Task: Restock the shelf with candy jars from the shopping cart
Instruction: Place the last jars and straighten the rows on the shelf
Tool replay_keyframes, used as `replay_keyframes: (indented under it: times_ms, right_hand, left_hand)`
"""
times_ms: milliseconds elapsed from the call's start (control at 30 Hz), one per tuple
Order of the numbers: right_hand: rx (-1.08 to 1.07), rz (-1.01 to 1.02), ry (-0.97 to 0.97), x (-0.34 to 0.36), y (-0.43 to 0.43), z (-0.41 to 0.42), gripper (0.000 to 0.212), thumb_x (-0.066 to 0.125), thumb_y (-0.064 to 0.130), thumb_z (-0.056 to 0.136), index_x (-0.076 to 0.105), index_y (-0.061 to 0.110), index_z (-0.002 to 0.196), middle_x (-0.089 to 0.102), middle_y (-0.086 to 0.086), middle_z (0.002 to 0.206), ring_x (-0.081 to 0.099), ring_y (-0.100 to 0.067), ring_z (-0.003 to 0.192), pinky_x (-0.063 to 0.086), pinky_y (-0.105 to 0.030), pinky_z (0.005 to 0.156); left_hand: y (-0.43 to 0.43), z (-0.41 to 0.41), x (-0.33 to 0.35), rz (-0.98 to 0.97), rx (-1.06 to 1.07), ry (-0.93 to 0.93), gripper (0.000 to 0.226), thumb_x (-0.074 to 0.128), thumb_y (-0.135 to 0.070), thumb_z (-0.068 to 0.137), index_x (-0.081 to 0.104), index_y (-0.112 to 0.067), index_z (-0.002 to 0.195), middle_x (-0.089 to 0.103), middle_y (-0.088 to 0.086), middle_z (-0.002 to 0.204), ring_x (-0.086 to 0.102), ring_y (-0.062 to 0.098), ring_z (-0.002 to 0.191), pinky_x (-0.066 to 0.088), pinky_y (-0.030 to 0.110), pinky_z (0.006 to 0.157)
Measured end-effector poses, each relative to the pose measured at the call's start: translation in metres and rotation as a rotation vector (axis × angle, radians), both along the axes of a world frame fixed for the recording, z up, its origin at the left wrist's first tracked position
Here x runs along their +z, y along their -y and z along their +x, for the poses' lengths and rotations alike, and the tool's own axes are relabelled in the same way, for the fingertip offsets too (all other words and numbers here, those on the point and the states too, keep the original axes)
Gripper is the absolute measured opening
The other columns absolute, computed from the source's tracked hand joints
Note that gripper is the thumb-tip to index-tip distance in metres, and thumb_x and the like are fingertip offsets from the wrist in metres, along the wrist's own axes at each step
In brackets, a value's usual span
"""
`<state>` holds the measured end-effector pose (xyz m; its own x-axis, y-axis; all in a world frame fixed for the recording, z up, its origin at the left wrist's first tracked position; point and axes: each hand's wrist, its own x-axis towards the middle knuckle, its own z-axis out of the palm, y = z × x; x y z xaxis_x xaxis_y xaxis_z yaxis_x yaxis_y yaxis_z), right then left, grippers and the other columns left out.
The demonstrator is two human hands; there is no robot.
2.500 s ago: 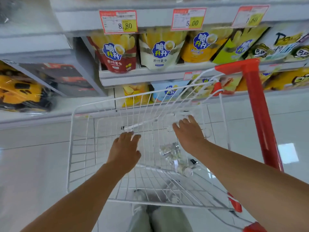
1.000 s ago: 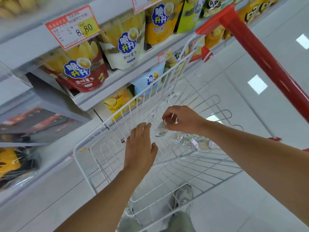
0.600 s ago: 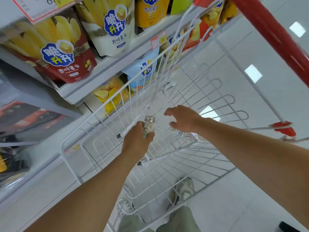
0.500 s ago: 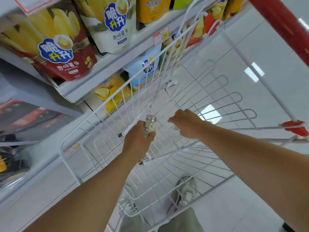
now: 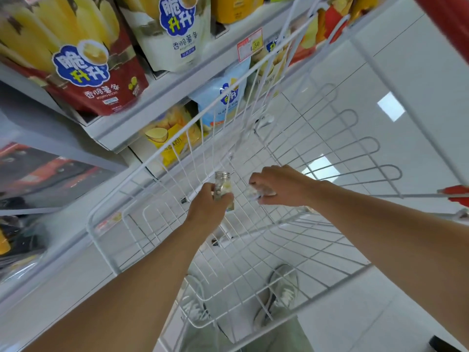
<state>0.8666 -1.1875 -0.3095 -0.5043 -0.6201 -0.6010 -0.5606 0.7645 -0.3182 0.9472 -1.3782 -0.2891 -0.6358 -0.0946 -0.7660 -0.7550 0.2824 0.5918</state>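
1. Floor (image 5: 418,85): white glossy tile, with ceiling lights mirrored in it.
2. Shelf (image 5: 177,90): ran along my left, stacked in tiers. The upper tier held a red snack bag (image 5: 83,72) and a white snack bag (image 5: 175,34) upright side by side. The tier below held a yellow bag (image 5: 170,138) and a blue bag (image 5: 223,100), seen partly through the cart wires.
3. Shopping cart (image 5: 266,240): white wire basket right in front of me, its far-left rim close to the shelf. Its red handle (image 5: 446,26) was at top right.
4. Both forearms reached down into the basket.
5. Left hand (image 5: 205,212): fingers wrapped around the lower part of a candy jar (image 5: 222,185), gripping it. The jar was upright inside the basket, lifted off the wire floor, cap end up.
6. Right hand (image 5: 279,186): just beside the left one, palm down, with fingers curled round a second jar (image 5: 256,194) lying low in the basket. That jar was clear and blurred, so I couldn't read its contents.
7. Shoes (image 5: 281,288): my grey sneakers, visible through the basket floor.
8. The candy jar was clear with pale pieces inside. Its metal cap (image 5: 222,175) stuck out above my thumb.
9. Price tag (image 5: 250,45): red and yellow, clipped to the shelf edge above the blue bag. The digits were partly legible, ending in "50".
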Motion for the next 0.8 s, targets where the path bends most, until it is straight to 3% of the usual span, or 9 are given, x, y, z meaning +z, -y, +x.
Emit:
replay_keyframes:
  times_ms: [67, 167, 300, 467, 600, 700, 800]
  right_hand:
    - [-0.155, -0.089, 0.144, 0.012, 0.001, 0.001, 0.050, 0.069, 0.045, 0.083, 0.049, 0.029, 0.126, 0.049, -0.001, 0.103, 0.055, -0.022, 0.095, 0.047, -0.037, 0.085]
    - [-0.289, -0.179, 0.218, 0.029, 0.003, 0.001, 0.055, 0.079, 0.038, 0.076, 0.055, 0.026, 0.124, 0.048, -0.003, 0.106, 0.053, -0.020, 0.097, 0.044, -0.031, 0.084]
    - [-0.292, -0.284, 0.196, 0.055, 0.013, 0.002, 0.054, 0.085, 0.026, 0.069, 0.062, 0.021, 0.117, 0.048, 0.000, 0.102, 0.052, -0.015, 0.091, 0.040, -0.026, 0.079]
    - [-0.339, -0.423, 0.217, 0.103, 0.022, 0.000, 0.052, 0.081, 0.013, 0.072, 0.059, 0.023, 0.118, 0.052, 0.001, 0.110, 0.055, -0.012, 0.097, 0.043, -0.017, 0.080]
    - [-0.504, -0.491, 0.405, 0.159, 0.021, -0.010, 0.048, 0.075, 0.008, 0.080, 0.054, 0.024, 0.120, 0.057, 0.003, 0.109, 0.058, -0.009, 0.091, 0.048, -0.022, 0.082]
    - [-0.623, -0.601, 0.530, 0.202, 0.020, -0.016, 0.041, 0.074, 0.008, 0.083, 0.058, 0.014, 0.120, 0.061, -0.001, 0.101, 0.061, -0.010, 0.083, 0.050, -0.021, 0.076]
    - [-0.647, -0.666, 0.494, 0.237, 0.020, -0.021, 0.026, 0.073, 0.014, 0.085, 0.064, 0.008, 0.109, 0.067, -0.004, 0.091, 0.061, -0.012, 0.078, 0.047, -0.023, 0.067]
  left_hand:
    - [0.000, 0.001, 0.007, 0.076, 0.117, 0.056, 0.028, 0.065, -0.028, 0.086, 0.051, -0.017, 0.107, 0.061, 0.008, 0.105, 0.063, 0.032, 0.100, 0.053, 0.047, 0.089]
    - [0.000, -0.001, 0.020, 0.162, 0.244, 0.113, 0.017, 0.055, -0.019, 0.093, 0.050, -0.011, 0.108, 0.061, 0.016, 0.112, 0.063, 0.027, 0.092, 0.057, 0.039, 0.078]
    - [-0.001, -0.006, 0.045, 0.241, 0.323, 0.159, 0.022, 0.054, -0.028, 0.093, 0.055, -0.011, 0.108, 0.066, 0.015, 0.106, 0.063, 0.021, 0.078, 0.051, 0.028, 0.058]
    - [0.005, -0.006, 0.087, 0.314, 0.352, 0.101, 0.032, 0.073, -0.031, 0.082, 0.063, -0.012, 0.105, 0.071, 0.009, 0.099, 0.067, 0.019, 0.078, 0.050, 0.027, 0.066]
    - [0.015, -0.002, 0.126, 0.379, 0.373, 0.064, 0.029, 0.067, -0.036, 0.086, 0.066, -0.014, 0.104, 0.074, 0.003, 0.087, 0.067, 0.014, 0.070, 0.048, 0.027, 0.070]
    - [0.016, 0.000, 0.156, 0.500, 0.450, 0.045, 0.033, 0.060, -0.038, 0.090, 0.067, -0.011, 0.107, 0.073, 0.010, 0.089, 0.062, 0.013, 0.061, 0.044, 0.023, 0.056]
    - [0.009, -0.003, 0.191, 0.540, 0.515, -0.013, 0.037, 0.058, -0.039, 0.091, 0.065, -0.008, 0.110, 0.070, 0.012, 0.085, 0.061, 0.013, 0.056, 0.042, 0.020, 0.044]
